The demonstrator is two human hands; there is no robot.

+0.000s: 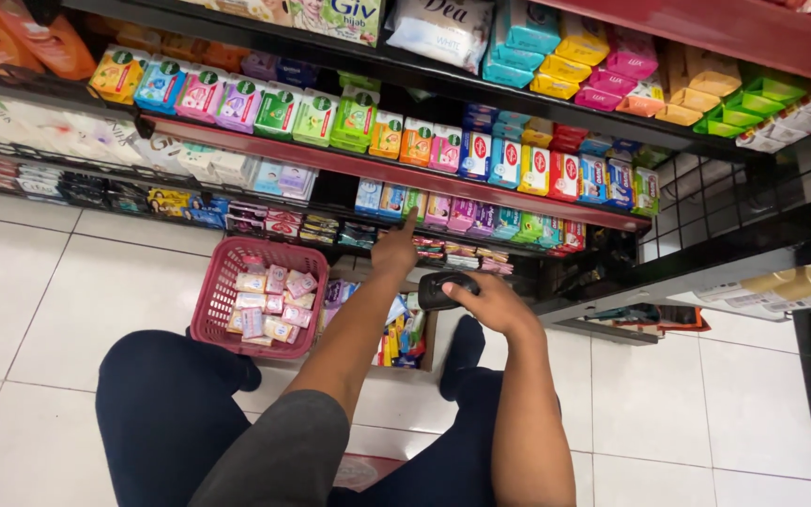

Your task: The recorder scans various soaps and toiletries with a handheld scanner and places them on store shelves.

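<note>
I am crouched in front of shop shelves stacked with coloured soap boxes. My left hand [394, 246] reaches forward with the index finger pointing at small packs on the low shelf [443, 221]; it holds nothing. My right hand [495, 302] grips a black handheld device [445, 289], held flat in front of me. A red plastic basket [227, 272] with several small pink and pale soap packs stands on the floor to the left of my left arm. A cardboard box [404, 340] of colourful packs sits on the floor under my arms.
Red-edged shelves [330, 160] run across the view, full of soap boxes in rows. A black wire rack [715, 202] stands at the right with pale bottles [800, 282] on a lower ledge. White floor tiles [39, 300] spread to the left and right of my knees.
</note>
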